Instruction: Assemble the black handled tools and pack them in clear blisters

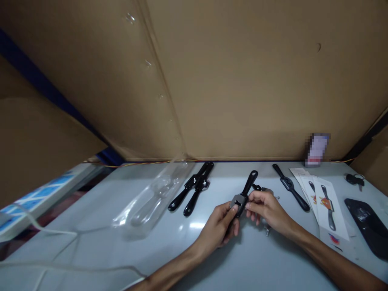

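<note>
My left hand grips a black spokeshave above the table, its handle slanting up to the right. A flat grey blade lies across the middle of this spokeshave, under my left thumb. Close beside it, my right hand has its thumb and forefinger pinched together at the blade's right side; what they hold, if anything, is too small to make out. Small metal parts lie on the table, partly hidden by my right hand. Another black spokeshave body rests to the right.
Two spokeshaves lie side by side left of my hands, next to clear plastic packaging. Printed cards, a dark phone-like object and keys are at the right. White cables cross the left side. A cardboard wall stands behind.
</note>
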`<act>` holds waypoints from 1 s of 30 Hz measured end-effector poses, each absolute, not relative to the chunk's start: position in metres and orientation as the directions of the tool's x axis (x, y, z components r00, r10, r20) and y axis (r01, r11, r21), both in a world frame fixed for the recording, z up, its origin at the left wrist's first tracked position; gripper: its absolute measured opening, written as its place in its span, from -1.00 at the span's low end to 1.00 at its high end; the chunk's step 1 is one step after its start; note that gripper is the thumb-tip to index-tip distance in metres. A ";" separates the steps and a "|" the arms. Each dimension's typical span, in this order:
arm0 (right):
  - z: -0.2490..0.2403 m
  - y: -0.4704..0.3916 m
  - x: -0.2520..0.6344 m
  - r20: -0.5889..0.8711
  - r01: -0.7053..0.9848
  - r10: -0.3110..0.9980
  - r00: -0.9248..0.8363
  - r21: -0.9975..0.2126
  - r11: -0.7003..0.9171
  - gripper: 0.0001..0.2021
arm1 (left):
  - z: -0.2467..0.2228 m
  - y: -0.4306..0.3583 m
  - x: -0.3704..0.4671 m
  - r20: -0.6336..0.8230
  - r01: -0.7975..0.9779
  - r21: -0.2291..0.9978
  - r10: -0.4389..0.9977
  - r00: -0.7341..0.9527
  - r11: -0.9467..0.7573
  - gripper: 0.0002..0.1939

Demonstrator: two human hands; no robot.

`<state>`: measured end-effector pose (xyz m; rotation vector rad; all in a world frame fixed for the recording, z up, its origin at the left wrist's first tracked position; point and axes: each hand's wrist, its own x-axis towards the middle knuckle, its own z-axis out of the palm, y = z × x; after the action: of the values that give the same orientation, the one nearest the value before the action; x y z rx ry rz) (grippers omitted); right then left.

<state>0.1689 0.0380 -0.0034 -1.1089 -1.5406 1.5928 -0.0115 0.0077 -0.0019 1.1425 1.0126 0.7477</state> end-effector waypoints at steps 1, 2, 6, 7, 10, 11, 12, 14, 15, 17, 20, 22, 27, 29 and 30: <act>-0.003 0.038 0.169 -0.131 0.103 0.892 -0.433 -0.990 -0.096 -0.71 | -0.002 0.008 -0.012 -0.263 0.014 0.960 0.886 0.381 0.279 -0.45; -0.003 0.038 0.169 -0.130 0.104 0.890 -0.437 -0.990 -0.094 -0.71 | -0.002 0.008 -0.012 -0.268 0.012 0.958 0.884 0.383 0.285 -0.45; -0.001 0.037 0.168 -0.123 0.129 0.884 -0.451 -0.989 -0.072 -0.69 | -0.002 0.006 -0.012 -0.276 -0.002 0.953 0.876 0.396 0.302 -0.45; -0.001 0.036 0.168 -0.127 0.142 0.882 -0.453 -0.987 -0.069 -0.69 | -0.002 0.006 -0.012 -0.279 -0.008 0.952 0.874 0.398 0.307 -0.45; 0.001 0.037 0.169 -0.143 0.211 0.883 -0.448 -0.976 -0.051 -0.68 | -0.003 0.005 -0.012 -0.294 -0.038 0.942 0.870 0.396 0.335 -0.46; 0.002 0.039 0.171 -0.127 0.240 0.891 -0.436 -0.971 -0.021 -0.69 | -0.004 0.005 -0.012 -0.304 -0.050 0.935 0.869 0.389 0.350 -0.46; 0.004 0.041 0.174 -0.092 0.276 0.908 -0.409 -0.961 0.027 -0.69 | -0.005 0.005 -0.012 -0.318 -0.065 0.928 0.869 0.378 0.367 -0.47; 0.010 0.048 0.184 0.037 0.396 0.953 -0.300 -0.904 0.159 -0.69 | -0.007 0.005 -0.013 -0.348 -0.096 0.911 0.872 0.346 0.401 -0.49; 0.014 0.051 0.190 0.121 0.487 0.966 -0.229 -0.845 0.221 -0.68 | -0.007 0.006 -0.014 -0.361 -0.110 0.903 0.873 0.328 0.415 -0.50; 0.023 0.058 0.204 0.255 0.698 0.959 -0.127 -0.664 0.269 -0.64 | -0.008 0.007 -0.015 -0.382 -0.130 0.891 0.872 0.306 0.436 -0.51; 0.034 0.064 0.223 0.235 0.915 0.963 -0.134 -0.344 0.211 -0.61 | -0.007 0.008 -0.016 -0.412 -0.125 0.877 0.859 0.304 0.464 -0.49; 0.037 0.066 0.231 0.135 0.965 0.977 -0.164 -0.185 0.188 -0.68 | -0.006 0.007 -0.016 -0.426 -0.113 0.871 0.850 0.310 0.478 -0.48; 0.033 0.068 0.247 -0.048 0.977 0.978 -0.204 -0.072 0.200 -0.87 | -0.004 0.007 -0.015 -0.429 -0.075 0.878 0.847 0.313 0.473 -0.46; 0.030 0.069 0.253 -0.119 0.972 0.966 -0.229 -0.090 0.219 -0.85 | -0.004 0.007 -0.015 -0.434 -0.053 0.880 0.844 0.315 0.473 -0.47; 0.029 0.069 0.255 -0.147 0.968 0.959 -0.242 -0.105 0.228 -0.83 | -0.004 0.006 -0.015 -0.436 -0.046 0.880 0.842 0.318 0.473 -0.47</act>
<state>0.2546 0.0694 0.0288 -1.9650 -2.5014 0.2778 -0.0149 0.0065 -0.0038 0.9012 1.0932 0.7022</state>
